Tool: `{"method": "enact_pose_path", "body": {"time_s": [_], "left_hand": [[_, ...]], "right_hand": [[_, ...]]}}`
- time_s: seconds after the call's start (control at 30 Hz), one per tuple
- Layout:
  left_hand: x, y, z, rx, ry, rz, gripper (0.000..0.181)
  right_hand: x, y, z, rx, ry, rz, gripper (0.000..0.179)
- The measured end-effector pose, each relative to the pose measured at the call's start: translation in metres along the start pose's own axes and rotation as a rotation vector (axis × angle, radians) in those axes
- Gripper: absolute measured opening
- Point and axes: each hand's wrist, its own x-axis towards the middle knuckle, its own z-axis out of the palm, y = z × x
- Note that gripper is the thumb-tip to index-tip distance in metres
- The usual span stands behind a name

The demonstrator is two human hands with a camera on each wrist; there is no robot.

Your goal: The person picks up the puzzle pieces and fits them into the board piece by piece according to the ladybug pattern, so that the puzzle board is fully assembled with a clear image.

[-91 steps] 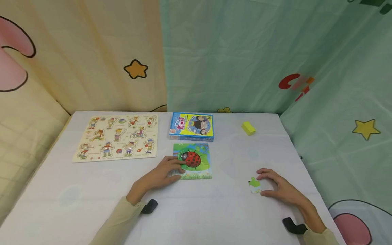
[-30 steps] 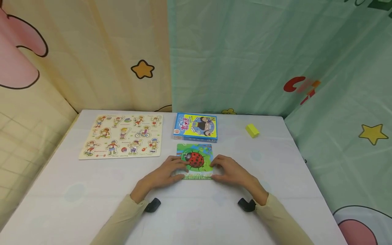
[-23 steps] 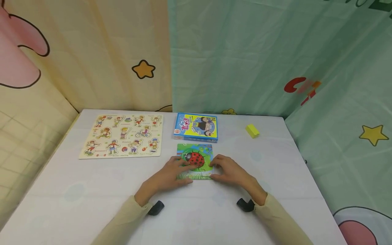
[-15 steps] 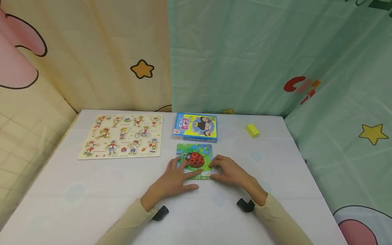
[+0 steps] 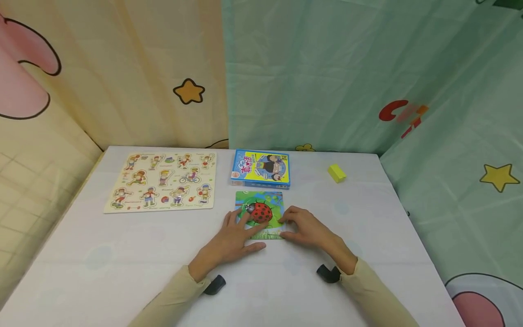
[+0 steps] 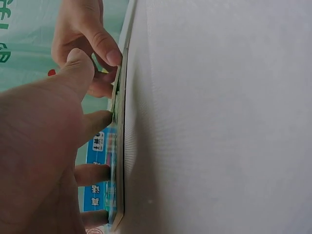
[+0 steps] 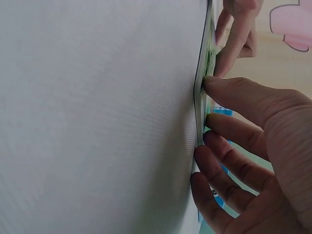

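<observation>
A square ladybug jigsaw puzzle (image 5: 259, 212) lies flat on the white table in the head view. My left hand (image 5: 229, 240) rests on its left and lower part, fingers spread, with the thumb out past the near edge. At the lower right corner, my right hand (image 5: 305, 229) pinches a green puzzle piece (image 5: 277, 230) between thumb and fingers. From the side, in the left wrist view, this piece (image 6: 116, 85) sits slightly raised at the puzzle's end. The right wrist view shows the right thumb (image 7: 214, 84) on the puzzle's edge, with fingertips along its side.
A blue and yellow game box (image 5: 261, 169) lies just behind the puzzle. On the left is a wooden peg board (image 5: 163, 181) with sports figures. A yellow block (image 5: 337, 173) sits at the back right. Curtains (image 5: 302, 81) close off the table's far side.
My right hand has brought the green piece from the right of the table to the puzzle's lower right corner. My left hand has spread and shifted rightward and nearer over the puzzle.
</observation>
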Motion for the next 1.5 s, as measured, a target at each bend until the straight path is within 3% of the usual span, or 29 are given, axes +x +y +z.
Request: {"method": "enact_pose_path", "body": {"time_s": [0.4,0.83,1.07,1.33,1.5], "left_hand": [[0.000,0.001,0.004,0.037,0.026,-0.004,0.059],[-0.002,0.004,0.007,0.095,0.049,-0.007,0.061],[-0.002,0.004,0.004,0.075,0.049,0.020,0.058],[-0.002,0.007,0.001,0.042,0.030,0.046,0.052],[-0.002,0.008,0.002,0.072,0.042,0.054,0.049]], "right_hand": [[-0.005,-0.007,0.000,-0.124,-0.006,-0.009,0.030],[-0.005,-0.012,0.002,-0.139,0.010,0.024,0.032],[-0.004,-0.014,0.004,-0.161,0.032,0.046,0.033],[-0.006,-0.013,0.007,-0.204,0.019,-0.016,0.029],[-0.006,-0.014,0.005,-0.226,0.029,-0.042,0.026]]}}
